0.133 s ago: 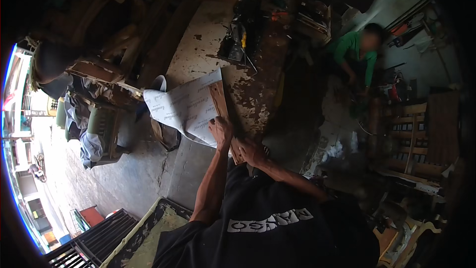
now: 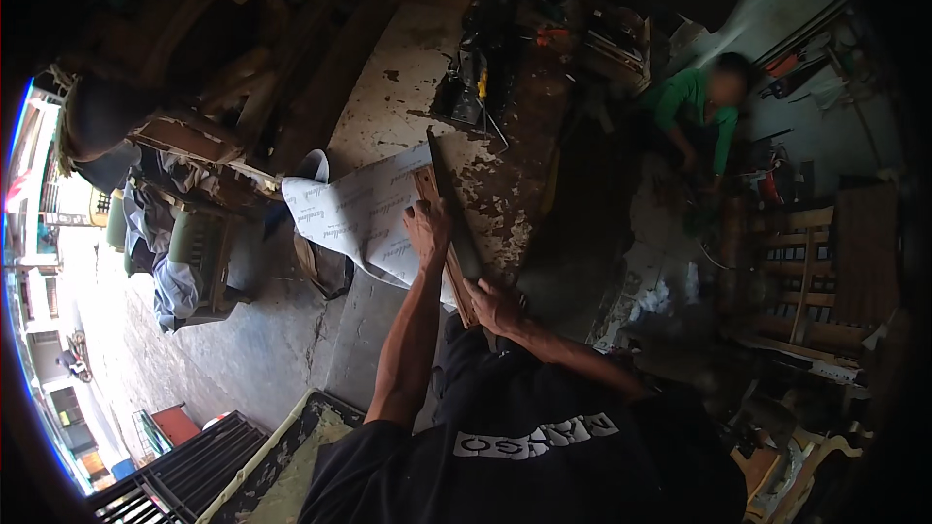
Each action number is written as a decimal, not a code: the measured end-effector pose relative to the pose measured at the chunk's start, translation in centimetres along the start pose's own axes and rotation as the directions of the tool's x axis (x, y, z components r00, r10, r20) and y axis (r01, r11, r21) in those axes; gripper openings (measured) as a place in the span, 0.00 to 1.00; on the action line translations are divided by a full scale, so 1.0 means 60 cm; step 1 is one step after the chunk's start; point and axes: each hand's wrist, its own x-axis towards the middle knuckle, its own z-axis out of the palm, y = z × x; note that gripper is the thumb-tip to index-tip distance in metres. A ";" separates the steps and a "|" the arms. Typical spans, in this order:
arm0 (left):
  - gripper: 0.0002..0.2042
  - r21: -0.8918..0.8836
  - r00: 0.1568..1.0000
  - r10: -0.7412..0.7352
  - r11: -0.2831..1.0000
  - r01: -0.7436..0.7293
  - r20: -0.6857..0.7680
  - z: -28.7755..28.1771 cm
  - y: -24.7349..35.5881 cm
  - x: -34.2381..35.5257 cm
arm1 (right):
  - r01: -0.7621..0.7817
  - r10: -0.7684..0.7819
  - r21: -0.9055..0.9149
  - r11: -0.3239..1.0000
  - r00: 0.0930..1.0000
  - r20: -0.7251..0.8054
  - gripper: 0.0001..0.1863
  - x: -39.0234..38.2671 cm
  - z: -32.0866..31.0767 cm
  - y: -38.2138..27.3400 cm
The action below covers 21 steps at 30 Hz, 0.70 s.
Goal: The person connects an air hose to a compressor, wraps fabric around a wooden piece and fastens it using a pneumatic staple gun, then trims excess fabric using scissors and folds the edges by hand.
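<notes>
Head view: left hand (image 2: 428, 230) clenches a wooden strip (image 2: 458, 284) already laid on printed sheet (image 2: 330, 218), left side loose; right hand (image 2: 495, 308) touches near end, grip unclear.

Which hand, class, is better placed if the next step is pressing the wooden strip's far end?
Probably the left hand: it sits farther up the wooden strip, toward that end, while the right hand is beside the near end.
</notes>
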 end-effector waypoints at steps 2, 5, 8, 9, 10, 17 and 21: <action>0.22 -0.043 1.000 -0.020 0.999 0.021 0.014 0.013 0.005 0.038 | -0.007 0.000 0.079 0.997 0.996 0.089 0.22 -0.009 0.009 -0.011; 0.25 0.036 0.989 -0.096 0.995 0.093 0.109 0.047 0.001 0.087 | -0.069 0.052 0.148 0.987 0.992 0.115 0.22 -0.019 0.017 -0.019; 0.25 -0.010 0.998 -0.059 0.998 0.059 0.005 0.081 -0.031 0.110 | -0.016 0.014 0.065 0.998 0.999 0.038 0.23 -0.027 0.024 -0.024; 0.24 -0.047 1.000 -0.001 0.999 0.001 0.000 0.089 -0.044 0.119 | 0.009 -0.020 0.108 0.994 0.994 0.103 0.23 -0.029 0.025 -0.030; 0.23 -0.085 0.998 0.058 0.995 -0.058 -0.008 0.095 -0.056 0.128 | 0.010 -0.012 0.050 0.999 0.999 0.037 0.24 -0.031 0.024 -0.035; 0.16 -0.012 0.996 0.084 0.996 -0.084 0.026 0.085 -0.067 0.137 | -0.195 0.215 0.334 0.922 0.976 -0.025 0.19 -0.061 -0.033 -0.032; 0.17 -0.054 0.982 0.152 0.988 -0.147 0.115 0.080 -0.061 0.130 | -0.475 0.432 0.631 0.613 0.871 0.236 0.23 -0.056 -0.049 -0.048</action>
